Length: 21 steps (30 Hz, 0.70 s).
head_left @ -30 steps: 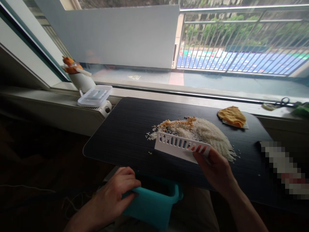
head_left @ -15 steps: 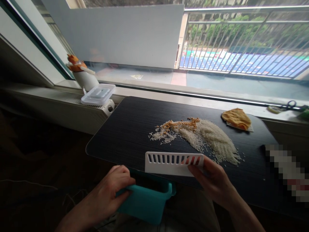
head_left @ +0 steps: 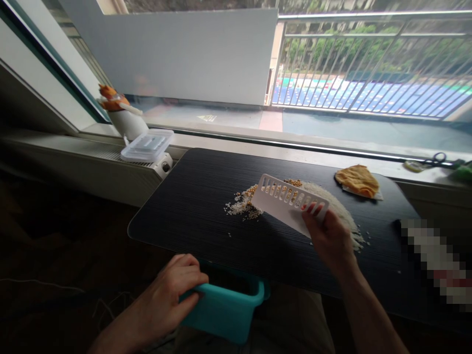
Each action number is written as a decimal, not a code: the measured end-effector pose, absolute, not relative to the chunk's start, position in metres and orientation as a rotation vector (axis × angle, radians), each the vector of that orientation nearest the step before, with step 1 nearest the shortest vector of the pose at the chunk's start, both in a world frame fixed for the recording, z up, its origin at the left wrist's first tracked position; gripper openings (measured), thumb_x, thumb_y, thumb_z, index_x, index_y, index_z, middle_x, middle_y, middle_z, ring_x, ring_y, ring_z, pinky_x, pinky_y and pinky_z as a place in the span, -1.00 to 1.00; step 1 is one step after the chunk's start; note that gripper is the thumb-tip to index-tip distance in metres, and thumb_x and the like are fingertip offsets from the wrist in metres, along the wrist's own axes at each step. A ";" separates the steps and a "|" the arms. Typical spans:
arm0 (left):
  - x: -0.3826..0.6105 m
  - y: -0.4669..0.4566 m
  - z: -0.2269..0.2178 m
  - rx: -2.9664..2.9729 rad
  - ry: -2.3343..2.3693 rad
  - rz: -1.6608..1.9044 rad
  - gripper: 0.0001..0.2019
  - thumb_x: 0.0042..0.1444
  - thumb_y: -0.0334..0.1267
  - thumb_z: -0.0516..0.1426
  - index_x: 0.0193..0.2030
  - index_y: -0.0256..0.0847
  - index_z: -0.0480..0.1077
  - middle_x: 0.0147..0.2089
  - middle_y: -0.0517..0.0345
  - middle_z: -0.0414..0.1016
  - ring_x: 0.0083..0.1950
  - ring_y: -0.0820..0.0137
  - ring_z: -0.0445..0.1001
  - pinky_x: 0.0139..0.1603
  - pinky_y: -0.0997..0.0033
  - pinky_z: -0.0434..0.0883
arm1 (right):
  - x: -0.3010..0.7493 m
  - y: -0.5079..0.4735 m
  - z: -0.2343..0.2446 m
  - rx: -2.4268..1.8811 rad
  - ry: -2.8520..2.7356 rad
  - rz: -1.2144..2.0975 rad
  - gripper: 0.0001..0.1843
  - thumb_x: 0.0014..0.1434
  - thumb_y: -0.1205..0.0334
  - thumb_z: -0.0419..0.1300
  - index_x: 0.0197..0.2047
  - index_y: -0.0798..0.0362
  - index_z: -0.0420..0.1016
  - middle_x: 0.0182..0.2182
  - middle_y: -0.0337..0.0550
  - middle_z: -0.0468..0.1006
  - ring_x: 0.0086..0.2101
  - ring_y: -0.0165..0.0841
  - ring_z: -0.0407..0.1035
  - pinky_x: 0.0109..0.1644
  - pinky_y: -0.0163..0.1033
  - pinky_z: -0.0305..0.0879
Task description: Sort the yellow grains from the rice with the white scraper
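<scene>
My left hand is closed over the rim of a teal plastic bin, which sits just below the table's front edge. The bin's inside is dark, so its contents cannot be made out. In my right hand is a white slotted plastic strip, pinched at its right end and tilted above the spilled grains. White rice spreads behind and to the right of the strip, partly covered by it and the hand. Yellow beans lie among the rice, some showing through the slots.
The black table carries a folded yellow cloth at the back right. A clear plastic lid and a white cup with an orange figure stand on the radiator at left. Scissors rest on the windowsill.
My right hand has moved the slotted strip away from the table's front edge, up over the grains, and tilted it. The left hand stays on the bin.
</scene>
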State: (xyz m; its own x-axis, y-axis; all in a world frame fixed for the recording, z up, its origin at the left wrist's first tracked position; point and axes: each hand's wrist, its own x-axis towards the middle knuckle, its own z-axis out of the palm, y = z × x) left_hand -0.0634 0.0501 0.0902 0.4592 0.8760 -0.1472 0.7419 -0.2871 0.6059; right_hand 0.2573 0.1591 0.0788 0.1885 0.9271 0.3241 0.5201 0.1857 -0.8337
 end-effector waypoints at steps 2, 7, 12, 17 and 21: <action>-0.063 0.050 0.090 2.095 1.340 0.286 -0.72 0.05 -0.56 0.02 -0.22 -0.14 0.44 -0.22 0.18 0.47 -0.01 0.29 0.32 0.03 0.34 0.29 | 0.258 0.158 0.079 -1.460 -1.484 0.537 -0.75 0.12 0.05 0.21 -0.27 0.07 0.49 -0.43 -0.15 0.57 -0.42 -0.32 0.45 -0.31 -0.24 0.40; -0.063 0.051 0.090 2.095 1.337 0.328 -0.72 0.05 -0.53 0.03 -0.22 -0.13 0.46 -0.24 0.17 0.49 -0.02 0.28 0.34 0.03 0.33 0.32 | 0.260 0.153 0.083 -1.442 -1.514 0.577 -0.76 0.13 0.05 0.21 -0.26 0.05 0.51 -0.39 -0.14 0.58 -0.38 -0.30 0.47 -0.28 -0.24 0.41; -0.062 0.052 0.089 2.097 1.334 0.332 -0.72 0.05 -0.52 0.03 -0.21 -0.14 0.47 -0.23 0.15 0.50 -0.02 0.26 0.35 0.04 0.31 0.33 | 0.256 0.159 0.085 -1.462 -1.475 0.553 -0.69 0.11 -0.02 0.22 -0.26 0.08 0.51 -0.43 -0.14 0.57 -0.42 -0.31 0.44 -0.33 -0.23 0.41; -0.062 0.051 0.089 2.090 1.355 0.310 -0.72 0.05 -0.54 0.04 -0.23 -0.13 0.46 -0.22 0.16 0.49 -0.02 0.28 0.35 0.03 0.34 0.32 | 0.253 0.165 0.085 -1.449 -1.503 0.585 -0.73 0.12 0.04 0.21 -0.28 0.09 0.49 -0.45 -0.16 0.54 -0.46 -0.36 0.40 -0.35 -0.27 0.39; -0.062 0.051 0.090 2.095 1.338 0.326 -0.71 0.04 -0.54 0.04 -0.22 -0.13 0.47 -0.23 0.16 0.49 -0.04 0.28 0.35 0.01 0.34 0.32 | 0.251 0.168 0.082 -1.407 -1.511 0.658 -0.74 0.14 0.04 0.20 -0.26 0.07 0.49 -0.45 -0.19 0.53 -0.46 -0.38 0.39 -0.36 -0.30 0.36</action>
State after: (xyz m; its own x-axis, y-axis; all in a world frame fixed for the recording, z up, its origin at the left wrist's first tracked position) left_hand -0.0620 0.0510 0.0898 0.4551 0.8823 -0.1201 0.7282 -0.2912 0.6204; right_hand 0.2512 0.1681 0.0821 0.0966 0.9582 0.2692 0.4553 0.1980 -0.8681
